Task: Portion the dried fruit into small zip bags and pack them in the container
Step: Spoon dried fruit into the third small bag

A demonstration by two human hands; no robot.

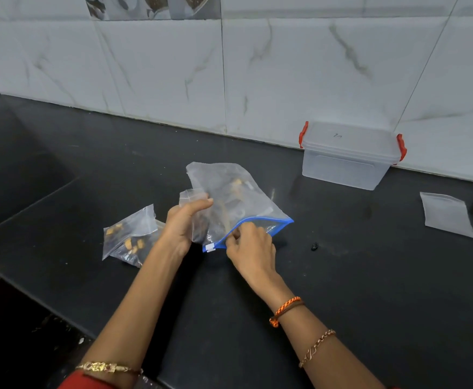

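Right hand [250,247] fingertips pinch the blue zip rim of the big zip bag [235,200], close to the white slider [210,247], fingers curled tight at the mouth; can't tell if any finger is inside the opening. Left hand [183,224] fingers curled round a small zip bag [190,196], thumb lying across it on top, that bag bunched against the big bag's left side. Big bag is tilted, mouth toward the person, bottom lifted toward the wall; dried fruit [231,192] shows through as a few tan and dark pieces, not much left by the look of it. Both bags sit mid-countertop [370,290]. Filled small bag [130,237] lies just left of the left wrist, nearer the left edge, fruit visible in it. Empty small bag [447,214] lies flat near the right edge, well apart. Container [349,155] with red clips stands at the back edge against the wall tiles [159,66], lid on, nothing seen inside. One dark piece [314,246] loose on the counter right of the hands. Handling guess: bags are thin, soft, slippery film, very light, collapse when let go, so best hold is the stiffer zip rim, one hand each side of the mouth; fruit is small, light, likely a bit sticky, rolls off easily if spilled. Container is light rigid plastic, take it by the sides and unclip it first
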